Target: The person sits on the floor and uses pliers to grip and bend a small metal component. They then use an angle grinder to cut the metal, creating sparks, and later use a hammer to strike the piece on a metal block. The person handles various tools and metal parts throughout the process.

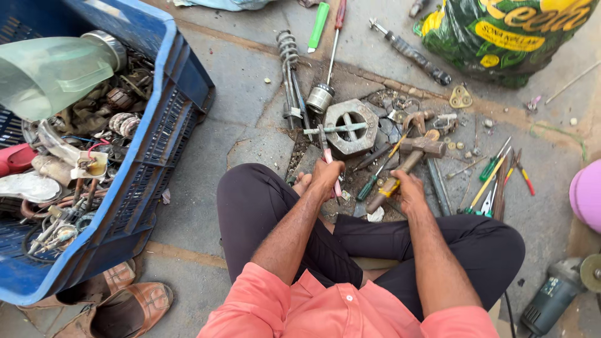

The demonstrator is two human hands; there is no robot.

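Right hand [410,191] grip hiding hammer [407,159] handle

Both hands, left [327,173] and right [410,191], are fisted, forearms extended forward over crossed legs.

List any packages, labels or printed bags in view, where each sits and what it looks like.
Printed sack: top right on the ground, bulging plastic, dark green with yellow and red panels.
Label: small pale sticker on the grey-green angle grinder, bottom right corner.
No screens or signs.
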